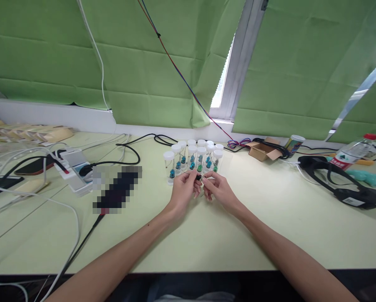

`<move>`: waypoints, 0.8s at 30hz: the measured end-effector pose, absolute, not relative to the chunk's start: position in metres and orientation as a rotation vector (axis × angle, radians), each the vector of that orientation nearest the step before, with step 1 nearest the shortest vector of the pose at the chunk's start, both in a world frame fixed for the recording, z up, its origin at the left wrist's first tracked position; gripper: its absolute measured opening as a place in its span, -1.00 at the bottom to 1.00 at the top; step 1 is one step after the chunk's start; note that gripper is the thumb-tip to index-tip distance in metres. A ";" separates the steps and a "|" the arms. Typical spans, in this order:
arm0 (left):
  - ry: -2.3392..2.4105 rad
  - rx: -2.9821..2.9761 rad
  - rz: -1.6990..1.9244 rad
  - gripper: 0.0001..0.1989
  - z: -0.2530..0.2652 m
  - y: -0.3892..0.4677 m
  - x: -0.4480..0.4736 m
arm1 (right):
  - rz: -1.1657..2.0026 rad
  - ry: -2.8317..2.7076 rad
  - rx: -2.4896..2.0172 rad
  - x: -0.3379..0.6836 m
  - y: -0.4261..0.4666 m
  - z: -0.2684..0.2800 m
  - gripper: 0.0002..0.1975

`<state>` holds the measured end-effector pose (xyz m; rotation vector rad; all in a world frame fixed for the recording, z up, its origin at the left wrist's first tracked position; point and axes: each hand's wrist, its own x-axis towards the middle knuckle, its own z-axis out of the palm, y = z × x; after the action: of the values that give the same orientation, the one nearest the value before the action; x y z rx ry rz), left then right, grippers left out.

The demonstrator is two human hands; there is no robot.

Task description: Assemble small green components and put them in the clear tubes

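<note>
My left hand (185, 187) and my right hand (215, 187) meet over the middle of the table. Between their fingertips is a small black piece (198, 177), too small to name; the left fingers pinch it. The right thumb and forefinger are closed at its right side, and what they hold cannot be made out. Just beyond the hands stand several clear vials (169, 167) with white caps, upright in a close group. Blue and green pieces with thin leads lie inside them. My fingers hide the lower part of some front vials.
On the left lie a white power strip (76, 172), tangled cables and a pixelated dark device (118, 191). At the back right are an open cardboard box (264, 149), a can (294, 144), a plastic bottle (353, 153) and a black headset (342, 184).
</note>
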<state>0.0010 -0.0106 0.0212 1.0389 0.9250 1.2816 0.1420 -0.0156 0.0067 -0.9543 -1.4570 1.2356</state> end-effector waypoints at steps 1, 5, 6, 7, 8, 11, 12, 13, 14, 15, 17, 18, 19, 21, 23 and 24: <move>0.922 1.037 1.281 -0.62 0.022 -0.011 0.001 | 1.236 -1.460 -0.952 0.142 -0.015 0.007 -0.63; 0.917 1.036 1.276 -0.61 0.023 -0.012 0.001 | 1.225 -1.478 -0.961 0.142 -0.015 0.007 -0.62; 0.919 1.037 1.275 -0.62 0.023 -0.013 0.001 | 1.220 -1.485 -0.965 0.142 -0.016 0.008 -0.62; 0.921 1.038 1.273 -0.62 0.023 -0.013 0.001 | 1.214 -1.491 -0.967 0.142 -0.016 0.008 -0.62; 0.922 1.042 1.271 -0.62 0.023 -0.013 0.001 | 1.209 -1.495 -0.968 0.142 -0.016 0.008 -0.61; 0.922 1.056 1.261 -0.62 0.022 -0.012 0.001 | 1.205 -1.496 -0.962 0.142 -0.015 0.008 -0.59; 0.920 1.061 1.258 -0.62 0.022 -0.012 0.001 | 1.204 -1.497 -0.958 0.142 -0.015 0.008 -0.58; 0.919 1.064 1.255 -0.62 0.022 -0.012 0.001 | 1.204 -1.499 -0.954 0.142 -0.014 0.007 -0.58; 0.917 1.067 1.254 -0.62 0.021 -0.012 0.001 | 1.203 -1.502 -0.950 0.142 -0.014 0.006 -0.57; 0.916 1.069 1.252 -0.61 0.021 -0.012 0.001 | 1.203 -1.506 -0.946 0.143 -0.013 0.006 -0.56; 0.916 1.077 1.247 -0.61 0.021 -0.012 0.001 | 1.204 -1.512 -0.938 0.143 -0.012 0.005 -0.54; 0.917 1.079 1.245 -0.61 0.021 -0.012 0.002 | 1.204 -1.516 -0.935 0.143 -0.012 0.004 -0.53; 0.918 1.080 1.244 -0.60 0.021 -0.012 0.002 | 1.203 -1.520 -0.934 0.143 -0.012 0.004 -0.53; 0.920 1.081 1.245 -0.60 0.020 -0.012 0.002 | 1.201 -1.528 -0.941 0.143 -0.012 0.004 -0.51; 0.921 1.083 1.244 -0.61 0.020 -0.012 0.002 | 1.201 -1.530 -0.960 0.143 -0.012 0.005 -0.49; 0.921 1.084 1.241 -0.61 0.020 -0.012 0.002 | 1.202 -1.527 -0.972 0.143 -0.012 0.005 -0.48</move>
<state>0.0024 -0.0117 0.0200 1.0843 0.9209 1.2412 0.1429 -0.0124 0.0053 -0.9717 -1.5269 1.2021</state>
